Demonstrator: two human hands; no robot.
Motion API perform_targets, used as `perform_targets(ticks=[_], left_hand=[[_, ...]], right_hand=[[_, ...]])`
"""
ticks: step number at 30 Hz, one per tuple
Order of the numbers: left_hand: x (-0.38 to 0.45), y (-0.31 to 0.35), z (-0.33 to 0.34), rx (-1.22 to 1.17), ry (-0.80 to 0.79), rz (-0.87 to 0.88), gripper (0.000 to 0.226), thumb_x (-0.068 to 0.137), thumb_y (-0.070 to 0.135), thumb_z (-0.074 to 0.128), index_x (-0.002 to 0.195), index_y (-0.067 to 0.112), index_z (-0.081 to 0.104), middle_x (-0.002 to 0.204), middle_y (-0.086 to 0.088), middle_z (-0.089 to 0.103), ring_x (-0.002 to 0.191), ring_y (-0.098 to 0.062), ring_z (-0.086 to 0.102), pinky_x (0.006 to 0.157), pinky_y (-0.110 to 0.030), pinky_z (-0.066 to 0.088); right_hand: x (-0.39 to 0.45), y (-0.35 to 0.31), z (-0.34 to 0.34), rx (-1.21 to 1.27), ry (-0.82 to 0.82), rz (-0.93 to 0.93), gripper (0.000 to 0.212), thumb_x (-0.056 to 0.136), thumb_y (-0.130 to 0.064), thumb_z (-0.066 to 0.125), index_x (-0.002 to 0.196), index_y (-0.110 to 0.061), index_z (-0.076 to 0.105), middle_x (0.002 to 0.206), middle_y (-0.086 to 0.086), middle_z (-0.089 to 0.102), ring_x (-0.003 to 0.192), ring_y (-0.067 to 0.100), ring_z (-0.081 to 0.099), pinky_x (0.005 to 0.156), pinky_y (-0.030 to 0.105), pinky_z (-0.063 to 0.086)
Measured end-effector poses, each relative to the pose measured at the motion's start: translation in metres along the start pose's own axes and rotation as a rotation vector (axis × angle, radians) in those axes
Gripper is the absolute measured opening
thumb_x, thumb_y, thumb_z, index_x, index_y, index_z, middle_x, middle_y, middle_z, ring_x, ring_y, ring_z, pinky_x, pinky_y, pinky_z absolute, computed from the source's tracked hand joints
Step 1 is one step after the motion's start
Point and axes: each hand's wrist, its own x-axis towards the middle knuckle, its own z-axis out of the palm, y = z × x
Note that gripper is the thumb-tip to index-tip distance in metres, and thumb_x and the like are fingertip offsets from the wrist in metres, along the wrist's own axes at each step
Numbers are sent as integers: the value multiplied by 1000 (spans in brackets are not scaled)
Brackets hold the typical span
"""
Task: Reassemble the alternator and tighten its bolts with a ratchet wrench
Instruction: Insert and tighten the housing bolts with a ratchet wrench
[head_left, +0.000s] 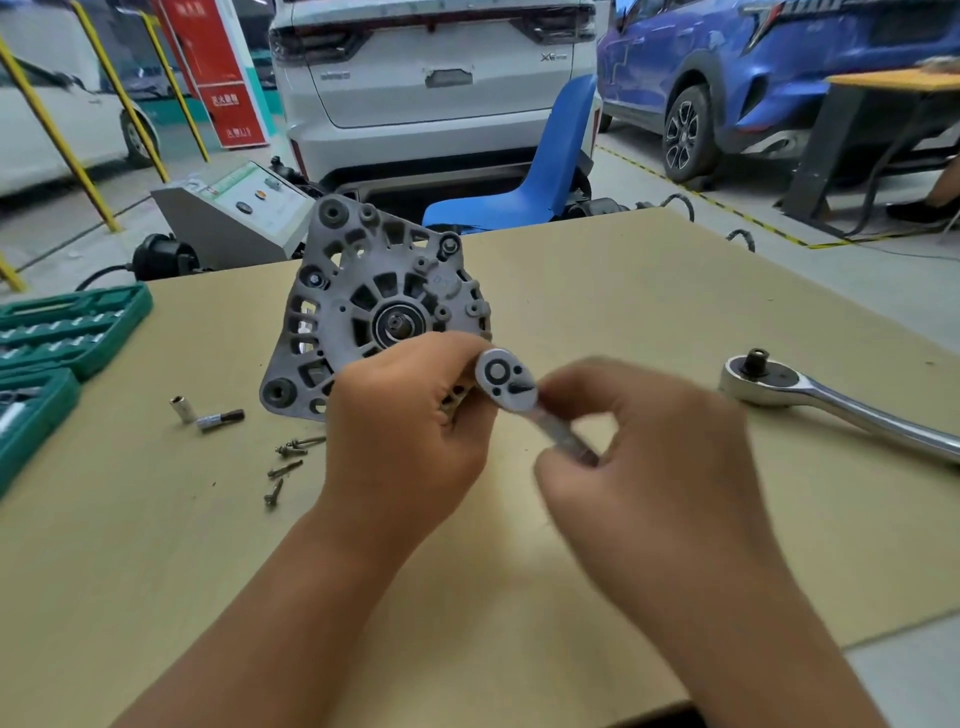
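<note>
Both the left hand (405, 426) and right hand (639, 447) grip a small ratchet wrench (511, 389) before the alternator (363, 301), whose bolts (288, 462) lie loose beside it, untightened.

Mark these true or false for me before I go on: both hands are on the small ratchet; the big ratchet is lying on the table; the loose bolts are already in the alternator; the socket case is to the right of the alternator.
1. Both hands hold the small ratchet. True: the left hand grips at its head, and the right hand pinches its handle.
2. The large ratchet lies on the table. True, to the right, untouched.
3. The loose bolts are fitted in the alternator. False: they lie on the table in front of it.
4. The green socket case is right of the alternator. False: it is at the left edge.
</note>
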Motion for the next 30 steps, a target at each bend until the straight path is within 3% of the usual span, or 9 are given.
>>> perform_targets(ticks=[2,4,10,15,17,20,23,27,30], left_hand=[[0,1,0,26,-29,16,11,82,-3,82,88,6,79,74,3,71,63,-11,59,58,-25,48],[2,2,2,27,-17,8,12,81,-3,84,88,6,79,74,5,69,63,-8,55,59,-21,45],[1,1,4,-19,17,-1,16,76,-7,86,84,4,78,75,2,72,65,-12,64,59,-27,50],[3,-1,0,-6,-33,29,12,80,-4,83,87,4,79,73,1,71,63,-10,58,58,-24,46],[3,0,2,-11,-6,10,10,81,-1,85,87,5,79,72,4,69,62,-6,53,59,-18,43],[3,3,4,-31,21,-12,11,80,0,86,85,7,79,72,6,69,62,-6,56,58,-23,47],[3,2,3,-30,-11,-7,20,73,-9,84,83,7,78,73,1,73,64,-16,65,56,-36,50],[4,-1,-1,-42,-77,21,13,80,-5,82,87,6,79,75,1,73,64,-15,65,56,-36,50],[5,1,1,-30,-50,-4,8,83,2,83,87,7,79,72,3,70,60,-10,58,54,-32,48]], right_hand=[[11,8,-11,-51,182,47,30,69,-12,69,91,-31,75,79,-11,69,74,22,59,101,59,46],[11,9,-14,-91,213,41,29,70,-17,68,95,-31,76,77,-12,68,71,11,47,105,61,43],[-14,-13,4,27,-262,3,15,69,-36,56,82,-28,57,65,-6,62,55,13,59,55,38,54],[11,7,-11,-94,170,46,32,69,-9,67,91,-31,75,74,-12,64,73,19,51,101,57,47],[11,7,-13,-126,188,45,31,71,-12,70,95,-31,75,76,-11,66,75,13,43,106,60,43],[-7,-6,-1,-79,-116,-17,20,70,-31,63,90,-34,65,74,-10,67,69,18,58,85,44,56],[-15,-11,7,1,-273,-7,13,69,-34,59,81,-29,54,65,-6,61,59,17,57,55,36,49],[8,4,-11,-77,77,16,28,69,-12,67,89,-31,73,79,-9,69,76,27,61,90,51,51],[11,2,-17,-114,207,53,28,71,-17,67,94,-32,73,77,-11,67,77,24,58,105,62,42]])
